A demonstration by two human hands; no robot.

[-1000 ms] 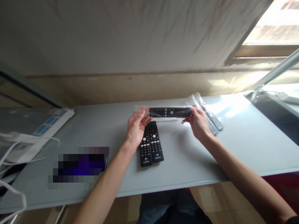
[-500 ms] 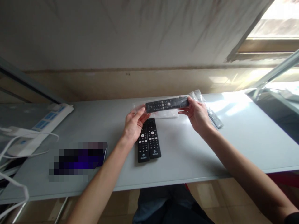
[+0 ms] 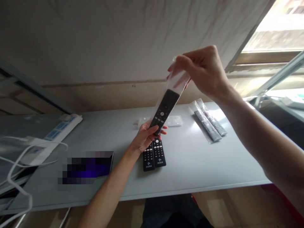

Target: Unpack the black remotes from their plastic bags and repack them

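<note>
My left hand (image 3: 147,136) is closed around the lower end of a black remote control (image 3: 165,106), which slants up to the right. A clear plastic bag (image 3: 174,79) surrounds at least its upper part. My right hand (image 3: 201,71) pinches the bag's top, well above the desk; its fingertips are partly hidden. Below my left hand, two bare black remotes lie side by side, a left one (image 3: 148,160) and a right one (image 3: 159,155), their upper ends partly covered by the hand.
Two bagged remotes (image 3: 209,126) lie at the right on the grey desk (image 3: 190,164). Flat clear bags (image 3: 174,121) rest behind my left hand. At the left are a pixelated dark device (image 3: 87,167), a white power strip (image 3: 57,134) and white cables (image 3: 14,171). A wall rises behind.
The held remote has gone from nearly level to steeply tilted. My right hand has moved up, off the remote's end and onto the bag's top, while my left hand now wraps the lower end.
</note>
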